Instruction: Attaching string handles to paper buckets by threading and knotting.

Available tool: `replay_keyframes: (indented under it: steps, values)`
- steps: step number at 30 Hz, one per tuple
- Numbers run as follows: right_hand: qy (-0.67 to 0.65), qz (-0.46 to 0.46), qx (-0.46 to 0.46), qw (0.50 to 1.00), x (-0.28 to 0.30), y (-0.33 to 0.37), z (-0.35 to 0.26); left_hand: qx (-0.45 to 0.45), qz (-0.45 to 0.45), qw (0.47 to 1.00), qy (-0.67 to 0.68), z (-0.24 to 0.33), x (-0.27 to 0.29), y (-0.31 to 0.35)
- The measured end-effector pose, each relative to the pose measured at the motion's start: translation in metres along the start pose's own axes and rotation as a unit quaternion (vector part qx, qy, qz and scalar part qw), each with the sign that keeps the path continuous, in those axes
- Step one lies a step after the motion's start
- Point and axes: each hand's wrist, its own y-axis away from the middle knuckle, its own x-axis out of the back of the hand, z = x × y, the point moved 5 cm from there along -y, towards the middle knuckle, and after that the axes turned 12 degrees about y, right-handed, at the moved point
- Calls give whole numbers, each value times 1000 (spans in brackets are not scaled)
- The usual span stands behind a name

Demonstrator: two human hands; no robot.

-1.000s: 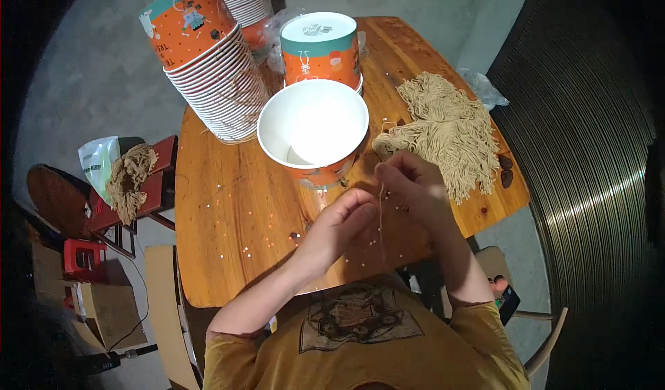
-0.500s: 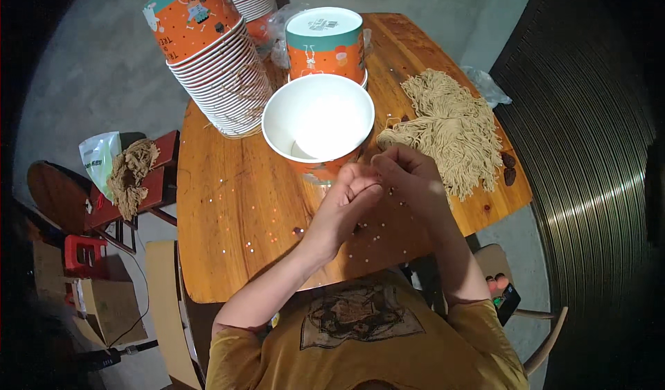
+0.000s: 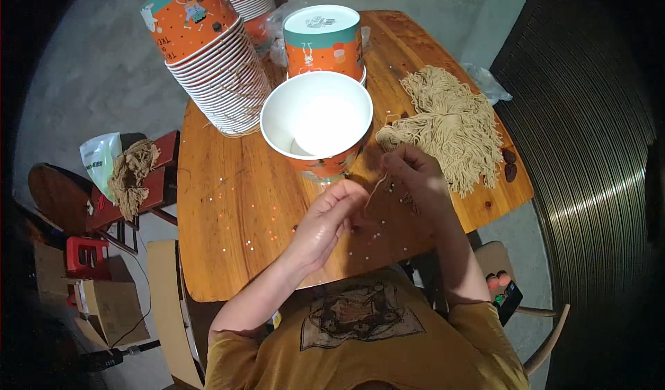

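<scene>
A short tan string point(image 3: 375, 190) runs between my two hands over the table's near half. My right hand point(image 3: 421, 181) pinches its upper end between thumb and forefinger. My left hand point(image 3: 324, 225) is closed, thumb pressed to the fingers, at the string's lower end; the tip there is partly hidden. Just beyond my hands stands a paper bucket point(image 3: 284, 121), mouth up, white inside and orange outside. A large heap of tan strings point(image 3: 454, 130) lies to the right of it, close to my right hand.
A tall stack of nested orange paper buckets point(image 3: 218, 85) leans at the back left. Another bucket point(image 3: 323, 42) stands upside down behind the upright one. Small pale dots speckle the wooden table point(image 3: 215, 265). More string point(image 3: 131, 175) hangs over a red bench at left.
My hands have moved apart, the left one down and to the left. The string now shows between them. The buckets and the heap stay in place.
</scene>
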Motion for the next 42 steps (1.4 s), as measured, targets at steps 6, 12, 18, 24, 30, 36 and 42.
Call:
replay_keyframes:
  steps: [6, 12, 18, 24, 30, 36, 42]
  values:
    - [43, -3, 3, 999, 0, 0, 7, 53, 10, 984, 168, -5, -9, -7]
    - [-31, -1, 14, 999, -6, 7, -1, 16, 27, 992, 122, -6, -13, -12]
    - [38, -3, 36, 999, -6, 5, -4, 90, 28, 995, 3, -15, -15, -17]
    - [64, 57, 8, 996, 15, -1, 22, 29, 20, 990, -135, -6, -13, -7]
    - [482, 199, 234, 821, 12, 13, 15, -120, 45, 885, -447, 20, -3, 4]
    - [130, 28, 243, 961, -30, 21, -9, -314, -16, 699, -642, 46, -35, 13]
    - [100, -70, 140, 983, -38, 19, -4, -317, -28, 661, -680, 65, -39, 18]
